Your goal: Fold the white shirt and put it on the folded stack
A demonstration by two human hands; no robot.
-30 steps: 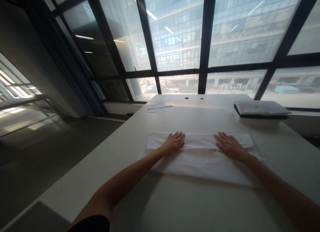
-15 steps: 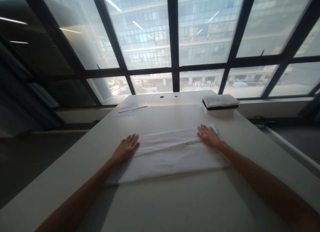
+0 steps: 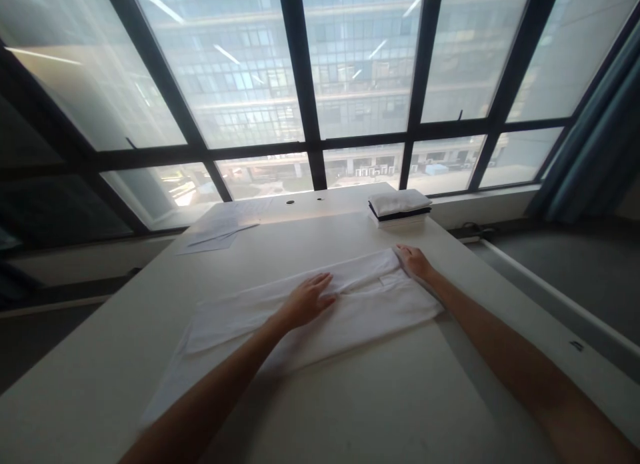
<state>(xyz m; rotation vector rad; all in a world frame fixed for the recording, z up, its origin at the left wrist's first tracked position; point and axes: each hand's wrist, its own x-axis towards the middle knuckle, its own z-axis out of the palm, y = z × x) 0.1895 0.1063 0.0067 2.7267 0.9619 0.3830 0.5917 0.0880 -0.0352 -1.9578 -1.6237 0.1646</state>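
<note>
Two hands [image 3: 306, 301] [image 3: 416, 263] on one white cloth [image 3: 367, 311], one stack [image 3: 400, 204] beyond

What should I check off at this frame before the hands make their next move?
1. Left hand resting on the white cloth: ok, around its middle.
2. Right hand at the cloth's right end: ok.
3. Right hand's fingers gripping the edge: cannot tell.
4. Cloth free of wrinkles: not ok, creases show.
5. Folded stack apart from the cloth: ok, beyond it.
6. Papers apart from the cloth: ok.
</note>
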